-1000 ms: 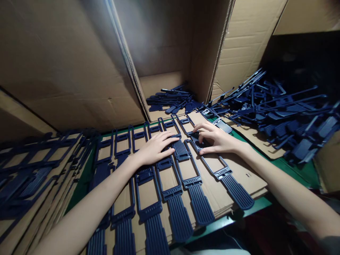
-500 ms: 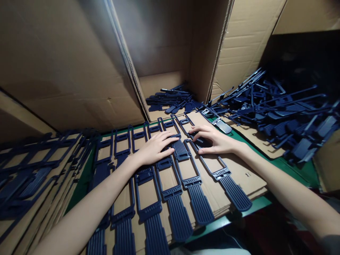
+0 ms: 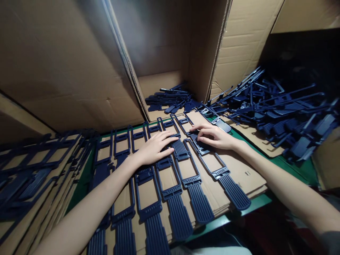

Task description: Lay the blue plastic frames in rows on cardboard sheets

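Rows of dark blue plastic frame pieces, each with a rectangular window and a ribbed tongue, lie on a cardboard sheet (image 3: pixel 239 166). My left hand (image 3: pixel 154 148) lies flat over the middle pieces, fingers stretched out, with fingertips by a ribbed part (image 3: pixel 180 147). My right hand (image 3: pixel 214 136) is over the upper part of the rightmost front frame piece (image 3: pixel 218 170) and the lower end of the piece behind it. Its fingers are bent and apart, the tips touching or just above the plastic; the thumb is partly hidden. Neither hand lifts anything.
A tangled heap of dark blue parts (image 3: pixel 281 113) lies at right. A smaller pile (image 3: pixel 170 99) sits inside a cardboard box (image 3: pixel 164 53) behind. At left, stacked cardboard layers (image 3: pixel 53 209) bear more frames. Green tabletop (image 3: pixel 300 170) shows around the sheets.
The fingers of my right hand have drawn in, and its thumb has moved up from the frame's near side. A crossbar beneath that hand is now uncovered. My left hand has stayed put.
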The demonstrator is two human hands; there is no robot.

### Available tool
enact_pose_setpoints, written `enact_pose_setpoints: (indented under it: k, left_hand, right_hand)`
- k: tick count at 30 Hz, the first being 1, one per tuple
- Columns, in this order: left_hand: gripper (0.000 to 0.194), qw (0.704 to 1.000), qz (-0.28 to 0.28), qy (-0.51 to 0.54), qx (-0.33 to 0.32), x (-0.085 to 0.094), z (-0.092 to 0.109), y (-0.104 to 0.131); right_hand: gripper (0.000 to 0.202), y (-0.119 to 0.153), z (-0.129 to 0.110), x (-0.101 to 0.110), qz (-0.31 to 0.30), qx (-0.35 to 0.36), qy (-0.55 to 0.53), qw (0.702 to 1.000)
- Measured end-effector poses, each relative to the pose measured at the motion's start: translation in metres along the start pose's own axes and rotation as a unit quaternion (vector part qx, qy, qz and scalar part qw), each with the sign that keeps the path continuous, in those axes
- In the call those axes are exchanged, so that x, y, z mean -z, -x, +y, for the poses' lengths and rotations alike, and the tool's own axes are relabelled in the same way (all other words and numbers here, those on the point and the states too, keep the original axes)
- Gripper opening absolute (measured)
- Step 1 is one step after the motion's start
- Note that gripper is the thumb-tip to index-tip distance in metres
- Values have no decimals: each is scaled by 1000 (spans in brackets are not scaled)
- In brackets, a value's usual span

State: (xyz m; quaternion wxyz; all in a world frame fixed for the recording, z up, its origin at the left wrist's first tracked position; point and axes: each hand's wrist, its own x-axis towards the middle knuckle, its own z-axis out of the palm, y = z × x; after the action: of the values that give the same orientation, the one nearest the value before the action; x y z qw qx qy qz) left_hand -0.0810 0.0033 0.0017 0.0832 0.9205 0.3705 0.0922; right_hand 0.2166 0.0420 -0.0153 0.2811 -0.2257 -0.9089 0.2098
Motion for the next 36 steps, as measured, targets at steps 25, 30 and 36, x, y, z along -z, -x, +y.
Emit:
enact_pose_setpoints:
  k: [25, 30, 36]
  left_hand:
    - [45, 1000, 0, -3, 1, 1, 1, 0]
    - [46, 1000, -5, -7, 3, 1, 1, 0]
    - [45, 1000, -1, -7, 0, 0, 1, 0]
  right_hand:
    - [37, 1, -2, 0, -41, 8, 20, 999]
    - [37, 0, -6, 1, -73, 10, 42, 996]
    - [36, 0, -7, 2, -77, 13, 39, 996]
